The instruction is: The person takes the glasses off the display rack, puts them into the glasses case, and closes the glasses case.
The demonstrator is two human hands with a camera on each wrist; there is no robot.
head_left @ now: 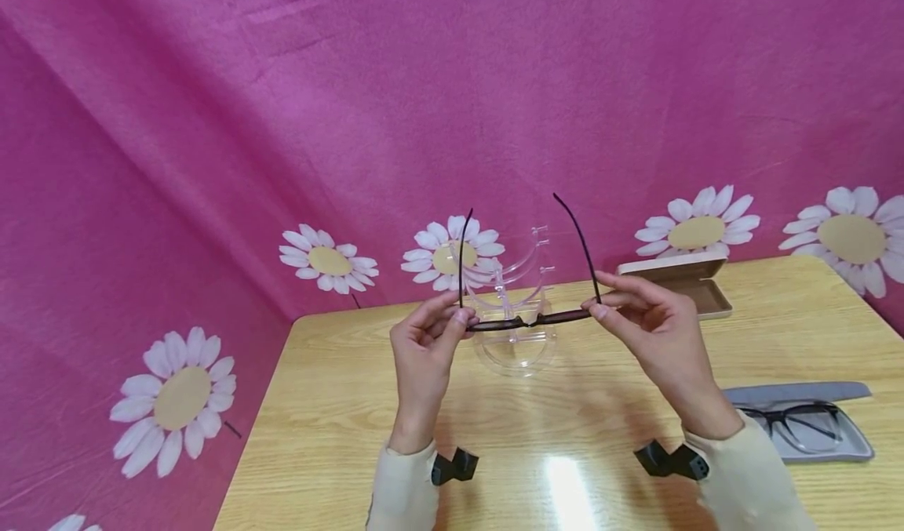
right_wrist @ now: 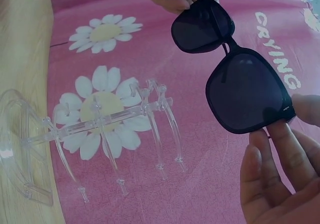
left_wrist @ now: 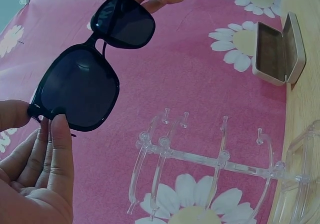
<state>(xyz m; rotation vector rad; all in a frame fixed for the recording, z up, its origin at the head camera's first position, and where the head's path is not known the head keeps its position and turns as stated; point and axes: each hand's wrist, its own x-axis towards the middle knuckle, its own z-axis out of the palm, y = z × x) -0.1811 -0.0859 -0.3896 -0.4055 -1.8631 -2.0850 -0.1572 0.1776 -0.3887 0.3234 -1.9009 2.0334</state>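
Dark-lensed black sunglasses [left_wrist: 80, 87] are held up by both hands, their temples unfolded and pointing away from me in the head view. My left hand [head_left: 427, 358] pinches the left hinge corner between thumb and fingers. At the opposite corner, my right hand [head_left: 657, 343] pinches the frame the same way, as the right wrist view shows with the thumb on the front edge. Behind the sunglasses stands a clear plastic glasses stand [head_left: 515, 350] with several curved arms on one upright post [right_wrist: 100, 121]; no glasses hang on it.
An open beige glasses case [head_left: 674, 268] sits at the table's back right, its inside brown. Nearer on the right, an open grey case [head_left: 858, 441] holds black-framed clear glasses [head_left: 805, 425]. A pink cloth with daisies [head_left: 565, 107] hangs behind the wooden table [head_left: 318, 421].
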